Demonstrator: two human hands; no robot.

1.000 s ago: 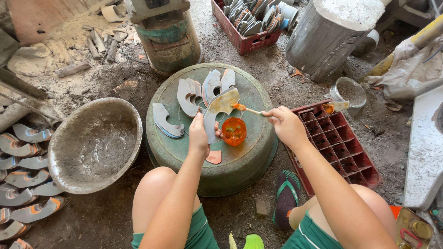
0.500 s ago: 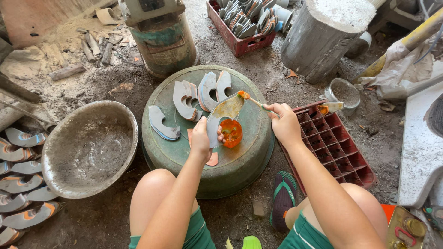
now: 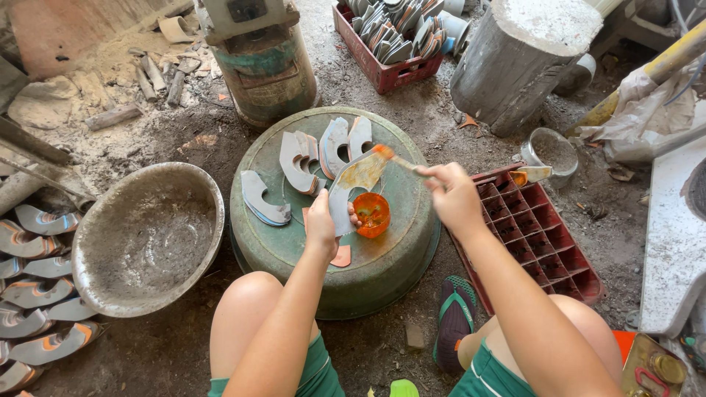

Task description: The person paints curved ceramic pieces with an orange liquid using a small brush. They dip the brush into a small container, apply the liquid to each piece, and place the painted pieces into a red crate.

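- The left hand (image 3: 321,224) pinches the lower end of a curved grey sole piece (image 3: 351,187), fingers wrapped round its edge, and props it above the overturned green tub (image 3: 294,250) that serves as worktop.
- The piece's long axis runs from that hand up and to the right, its upper end tilted toward the right hand (image 3: 454,197); that upper part is wet with amber glue.
- The right hand is closed on the handle of a small brush (image 3: 392,158), whose orange-tipped bristles touch the piece's top end. The brush lies nearly level, pointing left from the hand.
- So the piece sits between the 2 hands: the left hand holds its near end, the right reaches its far end through the brush.
- A small orange cup (image 3: 372,214) of glue stands on the tub just right of the left hand and below the brush, nearer the left hand.
- More cut pieces (image 3: 301,158) lie on the tub's far side; 1 more (image 3: 263,198) lies to the left.
- A red crate (image 3: 544,235) sits right of the tub, a grey basin (image 3: 147,235) left.
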